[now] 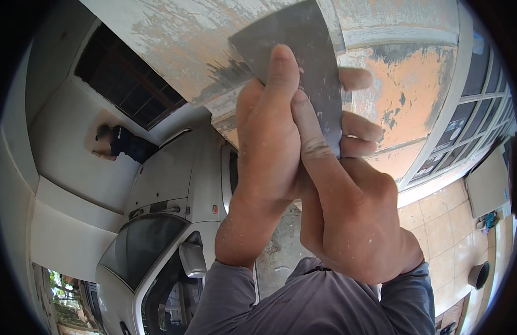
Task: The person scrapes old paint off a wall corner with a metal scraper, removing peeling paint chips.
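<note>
Both hands are raised in front of me around a broad, flat metal scraper blade (315, 46) that flares towards its far end. My left hand (269, 138) grips it from the left, its thumb lying along the blade face. From the right, my right hand (354, 222) holds the lower part, with its thumb pressed on the face beside the left thumb. Several fingertips show past the blade's right edge; which hand they belong to is hard to tell. Any handle is hidden by the hands. Behind the blade stands a wall (403, 94) with patchy, scraped paint in orange, white and grey.
A light-coloured vehicle (164, 167) with a side mirror (193, 255) is parked at my left. Beyond it, a person (126, 142) in dark clothing is by a wall, below a dark window (128, 75). At right are white-framed windows (463, 125), floor tiles (447, 234) and a dark bucket (478, 275).
</note>
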A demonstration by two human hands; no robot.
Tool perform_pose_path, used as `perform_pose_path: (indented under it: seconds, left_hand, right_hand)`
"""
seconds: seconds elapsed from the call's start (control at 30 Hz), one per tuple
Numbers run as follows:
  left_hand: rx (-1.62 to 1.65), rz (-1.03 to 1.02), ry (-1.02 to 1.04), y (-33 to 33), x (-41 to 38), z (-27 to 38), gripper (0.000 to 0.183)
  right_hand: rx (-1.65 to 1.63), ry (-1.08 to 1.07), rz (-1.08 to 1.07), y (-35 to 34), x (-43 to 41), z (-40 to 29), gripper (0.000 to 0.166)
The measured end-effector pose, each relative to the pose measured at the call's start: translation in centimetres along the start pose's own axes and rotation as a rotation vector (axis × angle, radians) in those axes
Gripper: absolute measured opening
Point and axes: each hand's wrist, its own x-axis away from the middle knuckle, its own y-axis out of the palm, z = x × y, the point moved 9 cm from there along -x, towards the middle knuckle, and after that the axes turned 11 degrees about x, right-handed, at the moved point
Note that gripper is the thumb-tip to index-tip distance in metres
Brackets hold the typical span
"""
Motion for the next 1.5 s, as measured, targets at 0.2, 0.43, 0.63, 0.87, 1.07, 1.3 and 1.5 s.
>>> perform_pose_path:
  seconds: [0.2, 0.43, 0.63, 0.87, 1.07, 1.3, 1.5]
  left_hand:
    - [0.18, 0.068, -0.145, -0.5, -0.2, -0.9, 0.049]
    - [0.14, 0.083, -0.174, -0.7, -0.8, -2.4, 0.051]
    - [-0.028, 0.162, -0.161, -0.9, 0.0, -2.1, 0.052]
    - [-0.131, 0.171, -0.113, -1.6, -0.1, -0.5, 0.058]
    - [-0.047, 0.214, -0.127, -1.9, -1.4, 0.6, 0.055]
    - [-0.029, 0.18, -0.162, -1.4, -1.7, -0.1, 0.051]
    - [0.112, 0.191, -0.226, -2.7, -0.3, -0.9, 0.048]
  right_hand:
    - [-0.062, -0.036, 0.039, 0.0, 0.2, 0.4, 0.065]
    - [-0.131, -0.072, 0.061, 0.3, 0.2, 1.7, 0.062]
    - [-0.154, -0.07, 0.086, 1.2, 1.0, 2.0, 0.057]
    - [-0.168, -0.079, 0.097, 0.9, 0.2, 1.1, 0.05]
    - [-0.068, -0.155, 0.1, 0.5, -2.3, -0.3, 0.048]
    - [0.003, -0.082, 0.09, 1.2, -1.6, 0.7, 0.049]
    - [-0.049, -0.094, 0.089, 1.2, -0.7, 0.1, 0.058]
